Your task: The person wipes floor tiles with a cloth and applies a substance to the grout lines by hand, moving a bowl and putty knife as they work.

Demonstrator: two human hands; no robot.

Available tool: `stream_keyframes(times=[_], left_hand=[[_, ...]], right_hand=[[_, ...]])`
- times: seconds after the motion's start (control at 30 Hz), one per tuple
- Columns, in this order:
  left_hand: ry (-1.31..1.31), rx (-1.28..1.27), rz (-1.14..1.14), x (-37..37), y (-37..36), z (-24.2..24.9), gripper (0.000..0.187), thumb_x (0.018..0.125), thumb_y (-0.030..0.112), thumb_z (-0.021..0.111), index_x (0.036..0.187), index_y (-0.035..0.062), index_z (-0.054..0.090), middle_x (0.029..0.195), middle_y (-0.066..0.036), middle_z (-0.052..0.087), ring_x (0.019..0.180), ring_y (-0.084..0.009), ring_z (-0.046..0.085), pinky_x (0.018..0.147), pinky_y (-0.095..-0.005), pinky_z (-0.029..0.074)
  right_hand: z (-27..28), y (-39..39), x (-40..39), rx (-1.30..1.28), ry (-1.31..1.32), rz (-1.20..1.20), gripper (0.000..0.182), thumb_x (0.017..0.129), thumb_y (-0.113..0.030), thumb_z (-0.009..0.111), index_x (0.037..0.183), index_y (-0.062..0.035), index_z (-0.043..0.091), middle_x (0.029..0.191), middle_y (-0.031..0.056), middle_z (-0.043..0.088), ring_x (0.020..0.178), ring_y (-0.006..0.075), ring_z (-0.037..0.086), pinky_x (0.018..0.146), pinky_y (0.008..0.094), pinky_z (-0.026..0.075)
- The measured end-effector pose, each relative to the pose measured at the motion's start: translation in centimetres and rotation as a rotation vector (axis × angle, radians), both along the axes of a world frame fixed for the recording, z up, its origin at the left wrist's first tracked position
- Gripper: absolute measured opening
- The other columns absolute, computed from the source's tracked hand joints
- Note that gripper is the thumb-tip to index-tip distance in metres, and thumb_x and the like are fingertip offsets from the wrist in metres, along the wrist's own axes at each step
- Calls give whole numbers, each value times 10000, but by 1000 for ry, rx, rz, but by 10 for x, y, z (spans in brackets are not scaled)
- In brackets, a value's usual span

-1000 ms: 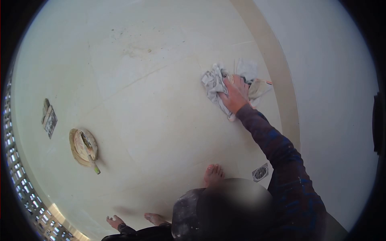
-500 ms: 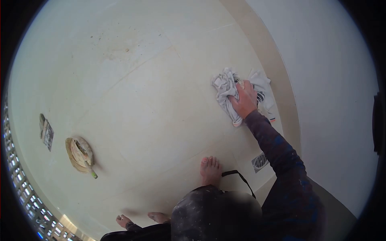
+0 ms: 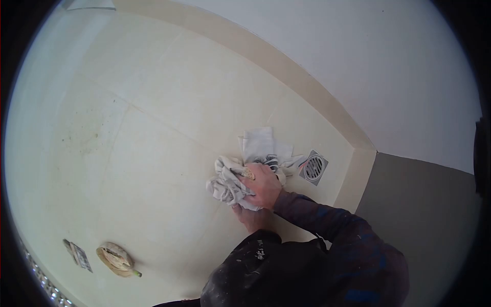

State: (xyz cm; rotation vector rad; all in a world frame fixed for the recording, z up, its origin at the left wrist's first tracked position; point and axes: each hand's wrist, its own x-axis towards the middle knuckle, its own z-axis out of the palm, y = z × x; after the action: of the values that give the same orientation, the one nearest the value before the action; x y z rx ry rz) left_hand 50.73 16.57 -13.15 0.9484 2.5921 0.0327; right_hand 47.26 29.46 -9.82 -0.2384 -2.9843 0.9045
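My right hand (image 3: pixel 264 185) presses down on a crumpled white rag (image 3: pixel 227 185) with dark printed markings, its fingers bent into the folds. A small speckled yellowish patch shows by the fingertips. One flat end of the cloth spreads out on the pale tiled floor (image 3: pixel 148 158) beyond the hand. Close below the bundle is my bare foot (image 3: pixel 250 219), its toes partly covered by the cloth. My left hand is out of view.
A square metal floor drain (image 3: pixel 313 168) lies right of the rag, near the beige skirting (image 3: pixel 286 66) and white wall. At lower left are a flat trowel (image 3: pixel 78 256) and a round, plaster-stained container (image 3: pixel 116 259) with a green-tipped handle sticking out. Dark crumbs dot the floor farther left.
My view has turned, so the wall corner and the whole drain now show. My right hand and the rag are closer to my foot and the drain. My left hand has left the view.
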Motion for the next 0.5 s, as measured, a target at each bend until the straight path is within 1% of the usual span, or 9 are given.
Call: stream_keyframes(times=[0.03, 0.1, 0.17, 0.23, 0.27, 0.33, 0.37, 0.43, 0.5], left_hand=[[-20, 18, 44, -1, 4, 2, 278, 988, 151, 477, 1170, 19, 639, 1220, -144, 597, 1273, -342, 483, 1160, -541, 238], [-26, 42, 88, -2, 4, 3, 278, 986, 144, 479, 1170, 17, 644, 1237, -149, 598, 1289, -342, 478, 1166, -537, 233], [-26, -77, -11, 1, -3, 0, 286, 999, 162, 470, 1199, 18, 616, 1270, -147, 597, 1345, -337, 445, 1158, -531, 253], [6, -131, -73, 7, -7, -13, 283, 1001, 167, 472, 1194, 19, 617, 1261, -144, 600, 1346, -339, 441, 1160, -532, 254], [33, -189, -143, 10, -10, -21, 280, 1003, 172, 473, 1189, 20, 617, 1252, -142, 603, 1347, -341, 437, 1162, -533, 255], [54, -222, -133, 19, -18, -35, 274, 1011, 173, 464, 1186, 23, 613, 1264, -135, 594, 1344, -329, 438, 1161, -528, 258], [75, -241, -136, 23, -19, -42, 269, 1020, 175, 454, 1183, 27, 609, 1277, -128, 585, 1341, -317, 440, 1161, -523, 262], [124, -273, -156, 26, -17, -54, 259, 1037, 177, 435, 1176, 34, 600, 1301, -115, 568, 1335, -294, 443, 1160, -514, 270], [139, -296, -187, 25, -19, -45, 256, 1045, 179, 426, 1173, 37, 596, 1313, -108, 559, 1332, -282, 445, 1160, -509, 274]], right_hand=[[13, 18, 13, 34, 55, -98, 612, 725, -293, 801, 1278, -80, 648, 1280, 221, 525, 1132, 372, 566, 926, 492, 451], [31, 56, 37, -46, 14, -248, 584, 758, -280, 777, 1261, -19, 634, 1270, 245, 531, 1108, 426, 573, 950, 498, 465], [46, 86, 55, -106, -87, -444, 556, 799, -279, 757, 1258, 6, 624, 1288, 271, 521, 1108, 459, 576, 974, 495, 464], [24, 123, 87, 91, -149, -558, 554, 847, -330, 734, 1266, 14, 617, 1314, 269, 499, 1128, 454, 563, 993, 498, 452], [5, 139, 96, 86, -146, -546, 554, 847, -330, 734, 1266, 14, 617, 1314, 269, 499, 1128, 454, 563, 993, 498, 452], [-34, 162, 99, 248, -28, -884, 555, 876, -384, 710, 1240, 28, 629, 1310, 259, 490, 1122, 447, 556, 980, 503, 449], [-48, 168, 88, 238, -25, -874, 555, 876, -384, 710, 1240, 28, 629, 1310, 259, 490, 1122, 447, 556, 980, 503, 449], [-69, 178, 53, 410, 9, -803, 538, 893, -414, 690, 1194, 31, 657, 1279, 252, 494, 1118, 442, 549, 961, 512, 449], [-57, 155, -13, 329, -17, -752, 515, 891, -423, 687, 1138, 29, 680, 1245, 245, 506, 1119, 434, 551, 956, 518, 448]])
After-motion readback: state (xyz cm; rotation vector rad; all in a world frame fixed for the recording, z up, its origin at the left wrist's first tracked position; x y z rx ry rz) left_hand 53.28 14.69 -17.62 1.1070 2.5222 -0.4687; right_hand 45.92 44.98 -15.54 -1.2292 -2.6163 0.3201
